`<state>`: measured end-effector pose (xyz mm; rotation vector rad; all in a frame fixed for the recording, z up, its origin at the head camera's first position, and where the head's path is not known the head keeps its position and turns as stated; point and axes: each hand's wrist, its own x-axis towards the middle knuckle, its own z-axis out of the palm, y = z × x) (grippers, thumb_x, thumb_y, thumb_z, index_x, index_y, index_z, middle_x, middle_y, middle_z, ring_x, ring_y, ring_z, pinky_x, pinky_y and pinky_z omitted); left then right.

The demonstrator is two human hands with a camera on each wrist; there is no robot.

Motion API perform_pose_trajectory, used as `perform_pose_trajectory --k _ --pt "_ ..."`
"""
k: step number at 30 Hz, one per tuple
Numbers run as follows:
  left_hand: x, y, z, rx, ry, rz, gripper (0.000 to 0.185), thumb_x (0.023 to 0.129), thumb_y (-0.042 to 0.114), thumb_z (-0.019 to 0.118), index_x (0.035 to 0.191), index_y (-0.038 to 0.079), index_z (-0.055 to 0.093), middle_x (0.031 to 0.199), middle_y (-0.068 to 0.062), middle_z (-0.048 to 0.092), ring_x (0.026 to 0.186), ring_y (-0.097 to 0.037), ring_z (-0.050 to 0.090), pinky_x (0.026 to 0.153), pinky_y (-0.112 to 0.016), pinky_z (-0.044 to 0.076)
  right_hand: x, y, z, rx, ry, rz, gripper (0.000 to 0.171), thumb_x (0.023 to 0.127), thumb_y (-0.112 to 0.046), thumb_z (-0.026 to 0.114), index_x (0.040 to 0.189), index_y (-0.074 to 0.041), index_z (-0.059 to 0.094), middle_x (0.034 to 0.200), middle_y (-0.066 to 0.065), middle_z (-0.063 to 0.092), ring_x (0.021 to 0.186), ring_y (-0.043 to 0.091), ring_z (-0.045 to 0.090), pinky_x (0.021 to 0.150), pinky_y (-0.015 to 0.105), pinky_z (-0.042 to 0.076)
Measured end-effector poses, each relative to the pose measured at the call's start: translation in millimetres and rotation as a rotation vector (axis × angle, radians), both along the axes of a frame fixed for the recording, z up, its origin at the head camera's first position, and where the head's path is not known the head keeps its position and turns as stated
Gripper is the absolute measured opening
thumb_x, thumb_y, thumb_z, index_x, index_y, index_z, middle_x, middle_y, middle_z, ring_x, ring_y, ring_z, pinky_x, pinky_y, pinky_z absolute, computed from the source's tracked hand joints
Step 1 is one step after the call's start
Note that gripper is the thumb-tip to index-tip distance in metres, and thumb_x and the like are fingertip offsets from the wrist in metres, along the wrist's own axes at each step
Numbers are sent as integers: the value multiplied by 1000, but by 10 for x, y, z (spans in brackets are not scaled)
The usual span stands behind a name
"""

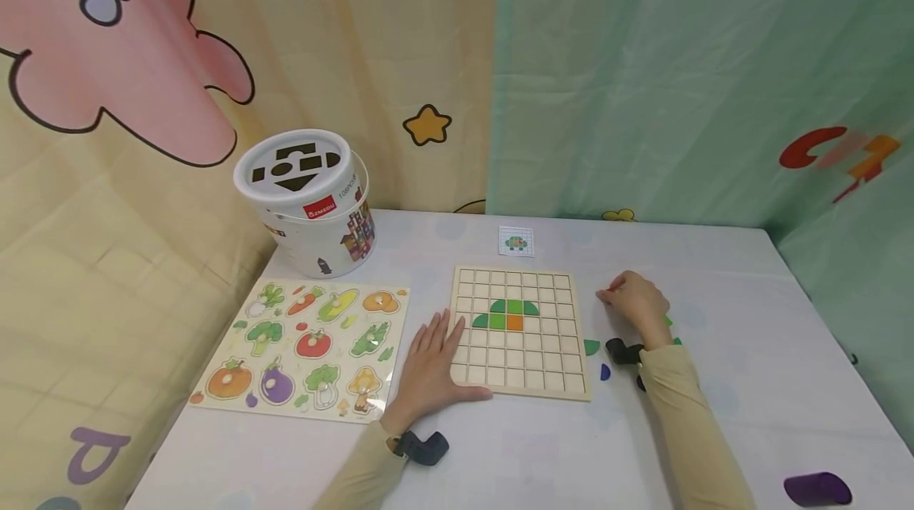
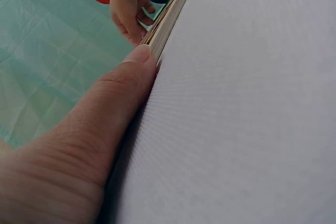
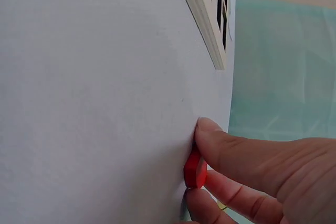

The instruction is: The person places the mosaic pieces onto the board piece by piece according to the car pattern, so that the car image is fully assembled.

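Note:
A square wooden grid board (image 1: 550,377) lies on the white table, with green pieces (image 1: 497,321) and an orange square (image 1: 514,323) set in its cells. My left hand (image 1: 431,371) spreads over its lower left corner, thumb along the near edge and fingers by the left edge. In the left wrist view the thumb (image 2: 113,90) touches the board's side (image 2: 167,27). To the right of the board, my right hand (image 1: 637,305) pinches a small red block (image 3: 194,171) between thumb and fingertips, low over the table.
A small pattern card (image 1: 516,242) lies behind the board. On the left are a vegetable puzzle board (image 1: 336,391) and a white bucket (image 1: 296,236) with a slotted lid. Loose green (image 1: 592,347) and blue pieces (image 1: 605,372) lie near the right wrist; a purple object (image 1: 817,489) sits front right.

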<state>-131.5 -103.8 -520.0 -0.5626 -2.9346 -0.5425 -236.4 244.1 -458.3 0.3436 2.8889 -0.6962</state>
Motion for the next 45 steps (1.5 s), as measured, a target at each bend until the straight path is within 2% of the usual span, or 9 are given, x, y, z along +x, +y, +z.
perform_pose_trajectory --k 10,19,30,38,45 --pt "-8 1 3 -10 -12 5 122 61 86 56 152 13 20 157 -13 10 143 -26 4 114 -39 1 132 -29 2 -97 -21 71 31 84 -27 71 100 -4 58 89 14 60 74 27 52 59 36 39" --pt "-10 -2 -10 -11 -15 4 122 61 87 54 152 13 20 157 -13 10 143 -26 4 114 -39 1 203 -62 -39 -112 -15 14 33 83 -25 72 97 1 58 85 13 58 74 26 51 60 34 39" --pt "-16 -4 -23 -16 -16 6 123 61 87 54 153 14 19 157 -12 10 143 -25 3 114 -38 0 289 -69 -34 -122 46 69 29 84 -23 72 97 -2 56 85 12 58 72 26 53 59 34 40" --pt "-20 0 -33 -14 -17 4 123 61 88 53 153 14 19 157 -12 9 143 -25 3 114 -38 0 348 -55 -55 -128 50 52 29 82 -24 74 93 -5 56 81 11 58 69 26 52 54 31 38" --pt "-18 0 -28 -11 -9 4 122 61 86 56 153 14 20 157 -12 10 143 -25 3 114 -39 1 424 -81 -2 -89 131 78 23 83 -21 73 90 -5 59 74 6 62 63 21 53 54 33 38"
